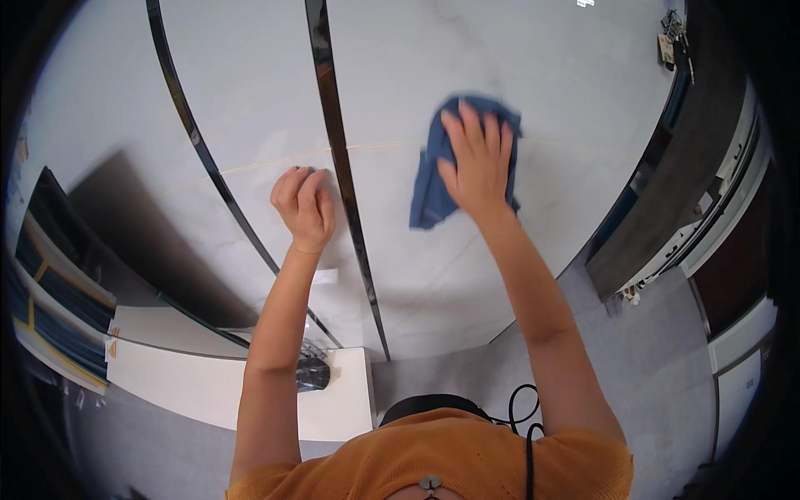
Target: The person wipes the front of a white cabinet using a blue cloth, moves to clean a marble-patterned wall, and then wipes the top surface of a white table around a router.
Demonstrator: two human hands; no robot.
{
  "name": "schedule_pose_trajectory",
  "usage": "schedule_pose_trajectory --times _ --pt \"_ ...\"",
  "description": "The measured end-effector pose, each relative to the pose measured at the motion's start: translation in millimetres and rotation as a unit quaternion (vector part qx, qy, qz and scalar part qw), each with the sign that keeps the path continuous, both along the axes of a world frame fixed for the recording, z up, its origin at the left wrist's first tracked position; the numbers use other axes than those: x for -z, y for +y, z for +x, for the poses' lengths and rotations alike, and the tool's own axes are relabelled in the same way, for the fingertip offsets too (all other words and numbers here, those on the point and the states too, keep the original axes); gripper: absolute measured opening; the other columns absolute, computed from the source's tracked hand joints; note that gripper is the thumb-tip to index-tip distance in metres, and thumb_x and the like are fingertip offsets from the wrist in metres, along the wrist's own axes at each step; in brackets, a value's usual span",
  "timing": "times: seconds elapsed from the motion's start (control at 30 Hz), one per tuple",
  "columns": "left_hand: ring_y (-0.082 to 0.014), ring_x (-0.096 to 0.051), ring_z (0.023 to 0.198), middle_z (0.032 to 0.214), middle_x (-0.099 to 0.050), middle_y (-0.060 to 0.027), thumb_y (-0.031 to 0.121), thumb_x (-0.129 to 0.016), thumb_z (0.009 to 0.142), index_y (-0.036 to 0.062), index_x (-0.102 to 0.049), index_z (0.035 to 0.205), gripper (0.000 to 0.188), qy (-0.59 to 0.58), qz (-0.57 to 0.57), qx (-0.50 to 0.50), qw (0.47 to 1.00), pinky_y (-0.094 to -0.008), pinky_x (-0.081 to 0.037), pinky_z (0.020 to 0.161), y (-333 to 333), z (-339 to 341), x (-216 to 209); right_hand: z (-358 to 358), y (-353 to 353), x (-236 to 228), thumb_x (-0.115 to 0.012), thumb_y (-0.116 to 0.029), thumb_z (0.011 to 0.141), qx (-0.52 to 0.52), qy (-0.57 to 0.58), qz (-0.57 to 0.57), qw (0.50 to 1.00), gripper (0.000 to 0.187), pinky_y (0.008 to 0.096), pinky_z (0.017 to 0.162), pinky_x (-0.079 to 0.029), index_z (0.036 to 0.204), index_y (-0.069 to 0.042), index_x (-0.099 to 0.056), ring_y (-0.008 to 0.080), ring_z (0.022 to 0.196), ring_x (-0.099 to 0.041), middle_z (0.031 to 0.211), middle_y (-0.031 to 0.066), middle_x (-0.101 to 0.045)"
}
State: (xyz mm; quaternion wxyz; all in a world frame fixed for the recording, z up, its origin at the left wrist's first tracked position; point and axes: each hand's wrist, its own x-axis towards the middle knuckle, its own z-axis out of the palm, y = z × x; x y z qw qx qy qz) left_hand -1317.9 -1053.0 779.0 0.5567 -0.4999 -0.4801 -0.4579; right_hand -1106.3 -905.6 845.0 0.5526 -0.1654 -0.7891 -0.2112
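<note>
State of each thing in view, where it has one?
Blue fabric cloth: rumpled, against white marbled wall
Bare right hand: fingers spread over cloth
Bare left hand: fingers loosely curled, contents unclear
Thin black cord: loosely looped
Orange knitted top: worn

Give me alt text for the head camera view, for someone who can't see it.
A person's bare right hand, fingers spread, presses a blue fabric cloth against a white, marble-veined wall. Their loosely curled left hand appears between two shiny, dark, narrow strips.
</note>
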Motion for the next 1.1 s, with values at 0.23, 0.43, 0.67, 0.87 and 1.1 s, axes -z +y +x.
schedule_pose_trajectory --times 0.23,0.43,0.67,0.87,1.1 --pt "-0.0295 -0.041 0.112 0.118 -0.042 -0.0159 0.006 -0.045 0.088 0.0004 -0.051 0.113 0.026 -0.077 -0.013 0.111 0.991 -0.037 -0.038 0.094 -12 -4 0 -57 -43 -76 -0.063 -0.023 0.072 -0.076 0.005 0.086 0.993 0.063 0.0521 0.102 -0.028 0.132 -0.013 -0.044 0.0329 0.121 -0.038 0.139 0.0082 -0.039" --pt "-0.0244 -0.053 0.102 0.117 -0.046 -0.0161 0.014 -0.035 0.096 -0.0006 -0.047 0.111 0.025 -0.161 0.065 0.25 0.952 -0.0348 -0.046 0.089 -27 -2 -9 -75 -56 30 -0.075 -0.033 0.059 -0.104 -0.171 0.07 0.977 0.082 0.0413 0.086 -0.035 0.134 -0.028 -0.042 0.0192 0.111 -0.042 0.13 -0.0071 -0.044" --pt "-0.0208 -0.047 0.103 0.112 -0.047 -0.0114 0.016 -0.038 0.095 0.0012 -0.05 0.109 0.023 -0.185 0.058 0.165 0.967 -0.032 -0.038 0.092 -13 14 8 -30 -7 222 -0.033 -0.01 0.092 -0.113 -0.508 0.242 0.819 0.055 0.0381 0.108 -0.027 0.146 -0.014 -0.021 0.0167 0.125 -0.04 0.15 -0.0038 -0.023" --pt "-0.0212 -0.044 0.104 0.11 -0.046 -0.0107 0.016 -0.04 0.095 0.0011 -0.053 0.105 0.023 -0.164 0.056 0.066 0.983 -0.0316 -0.036 0.091 -21 8 10 56 35 195 -0.043 -0.016 0.092 -0.04 -0.646 -0.306 0.698 0.054 0.0305 0.105 -0.033 0.139 -0.039 -0.032 0.0212 0.12 -0.045 0.131 -0.0037 -0.048" --pt "-0.0196 -0.043 0.102 0.109 -0.046 -0.0097 0.016 -0.04 0.095 0.0018 -0.056 0.1 0.022 -0.204 0.049 0.001 0.978 -0.0298 -0.036 0.088 -16 19 1 186 158 239 -0.076 -0.031 0.058 0.104 -0.258 -0.16 0.947 0.074 0.0635 0.086 -0.038 0.126 -0.032 -0.047 0.034 0.077 -0.057 0.106 0.0046 -0.059"
